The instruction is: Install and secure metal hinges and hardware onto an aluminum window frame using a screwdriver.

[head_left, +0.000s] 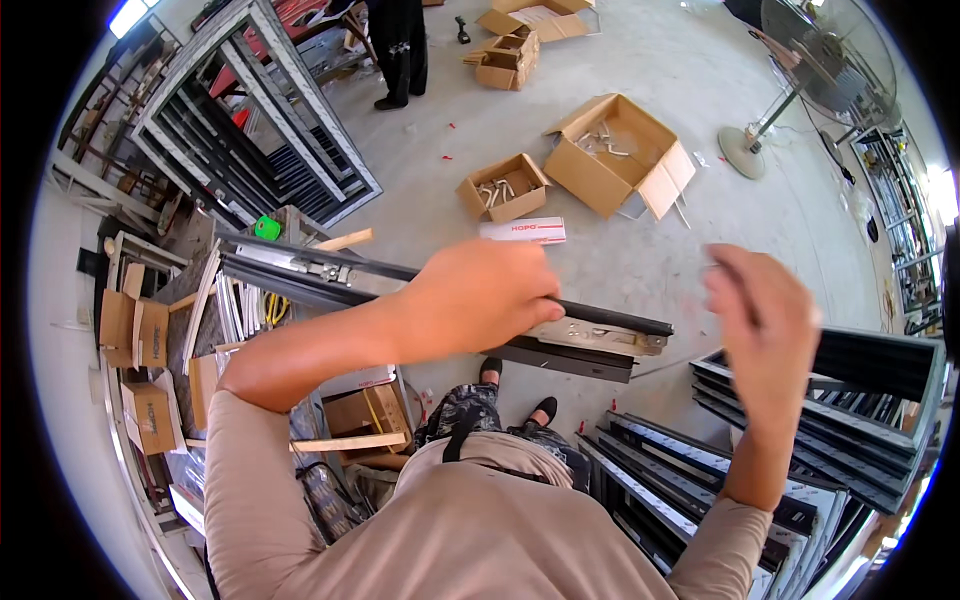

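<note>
A dark window frame (575, 357) stretches from the workbench at left across in front of me. A silver metal hinge (605, 337) lies along its channel near the right end, and another metal fitting (330, 270) sits in it further left. My left hand (475, 295) is closed over the middle of the frame, fingers curled and thumb toward the hinge; its palm side is hidden. To the right, apart from the frame's end, my right hand (765, 310) is raised. Its bent fingers are smeared by motion, and I cannot make out anything in them.
Cardboard boxes (515, 207) with metal parts stand on the floor ahead, beside a white carton (525, 231). Stacked frames (690, 470) lean at lower right. A green tape roll (267, 228) rests on the bench. A fan (745, 150) and another person (398, 50) stand farther off.
</note>
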`<state>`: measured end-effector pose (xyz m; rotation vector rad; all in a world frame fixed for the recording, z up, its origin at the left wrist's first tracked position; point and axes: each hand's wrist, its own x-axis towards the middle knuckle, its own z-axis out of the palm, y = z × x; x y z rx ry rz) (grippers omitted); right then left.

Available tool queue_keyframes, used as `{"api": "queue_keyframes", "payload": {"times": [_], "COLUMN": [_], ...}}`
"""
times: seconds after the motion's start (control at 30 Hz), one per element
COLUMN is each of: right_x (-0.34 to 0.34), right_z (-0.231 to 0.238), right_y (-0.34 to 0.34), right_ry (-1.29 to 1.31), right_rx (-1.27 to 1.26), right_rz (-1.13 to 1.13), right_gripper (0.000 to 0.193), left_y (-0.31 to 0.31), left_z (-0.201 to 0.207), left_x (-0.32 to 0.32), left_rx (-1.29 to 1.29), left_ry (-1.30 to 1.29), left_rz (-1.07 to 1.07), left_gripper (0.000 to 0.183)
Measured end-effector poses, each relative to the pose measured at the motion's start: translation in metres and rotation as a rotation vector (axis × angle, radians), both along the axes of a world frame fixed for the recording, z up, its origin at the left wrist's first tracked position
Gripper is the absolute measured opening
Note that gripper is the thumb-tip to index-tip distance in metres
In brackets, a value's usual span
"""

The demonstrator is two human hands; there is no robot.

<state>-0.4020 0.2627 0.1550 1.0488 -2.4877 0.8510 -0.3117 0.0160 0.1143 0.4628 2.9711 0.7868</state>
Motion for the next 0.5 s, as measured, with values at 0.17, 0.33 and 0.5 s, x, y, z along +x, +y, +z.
{"api": "queue_keyframes", "payload": {"times": [0.17,0.33,0.5], "right_x": [0.014,0.043,0.043], "right_z": [-0.021,-0.069,-0.084], "right_y": [0.051,0.035,0.021], "right_ry": [-0.512,-0.746,-0.618], "right_rx": [-0.219,-0.290,-0.415], "right_rz": [-0.251,-0.175,-0.124], "right_gripper": [0.014,0.025,0.024], "left_y": [0.010,0.008,0.027], "left_z": [0.004,0.006,-0.003], "left_x": [0.000,-0.011,-0.025], "left_rx": [-0.128,-0.045,0.035], "left_ry": [0.117,0.033,0.108], "left_rz": [-0.036,0.034,-0.022], "left_gripper": [0.015,0.018,0.013]}}
